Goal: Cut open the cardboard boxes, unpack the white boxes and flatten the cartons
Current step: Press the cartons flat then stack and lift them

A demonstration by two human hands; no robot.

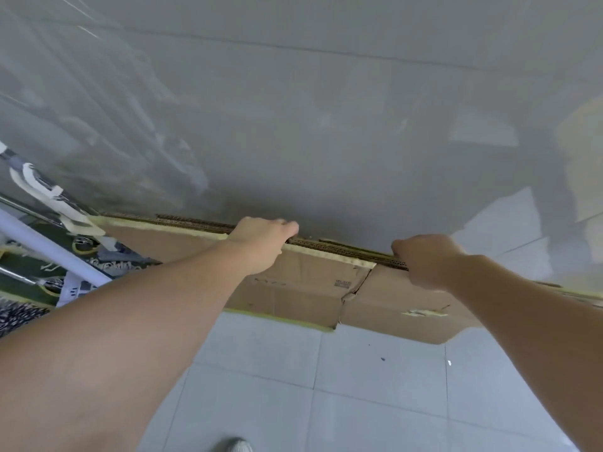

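Flattened cartons (pixel 313 288): stack of brown sheets with yellow tape at the edges, stood on edge on the white tiled floor (pixel 375 386) and leaned against the grey wall (pixel 326 125), at 12 o'clock from the shoe tip (pixel 233 445). Step judged as stowing flattened cartons, late in the task; next move likely calls for squaring the top edges flush and letting go. Left hand (pixel 261 243) at 11 o'clock and right hand (pixel 424 261) at 1 o'clock, arms outstretched, fingers curled over and grasping the stack's top edge.

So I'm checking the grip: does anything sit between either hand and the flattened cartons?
Nothing visible does. The left hand and right hand both grip the top edge of the flattened cartons directly.
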